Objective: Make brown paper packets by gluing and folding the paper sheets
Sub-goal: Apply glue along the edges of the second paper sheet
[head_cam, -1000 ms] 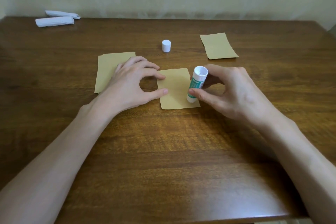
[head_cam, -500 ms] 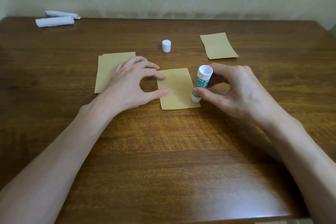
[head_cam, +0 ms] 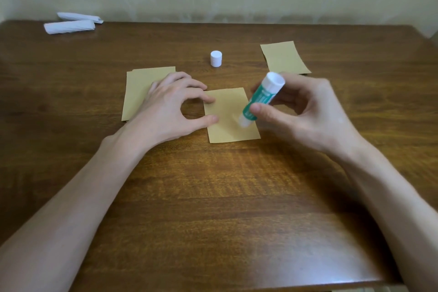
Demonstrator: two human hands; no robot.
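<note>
A small brown paper sheet (head_cam: 228, 114) lies flat in the middle of the wooden table (head_cam: 213, 197). My left hand (head_cam: 170, 111) presses its left edge with the thumb and a fingertip. My right hand (head_cam: 305, 114) grips a green and white glue stick (head_cam: 262, 98), tilted, with its lower tip touching the right half of the sheet. A stack of brown sheets (head_cam: 139, 88) lies to the left, partly under my left hand. The white glue cap (head_cam: 216, 58) stands upright behind the sheet.
Another brown piece (head_cam: 284, 57) lies at the back right. Two white folded paper rolls (head_cam: 71, 24) sit in the far left corner by the wall. The table's front edge runs along the bottom right.
The glue stick has tilted further to the right and its tip has slid inward across the sheet. My left hand has stayed where it was.
</note>
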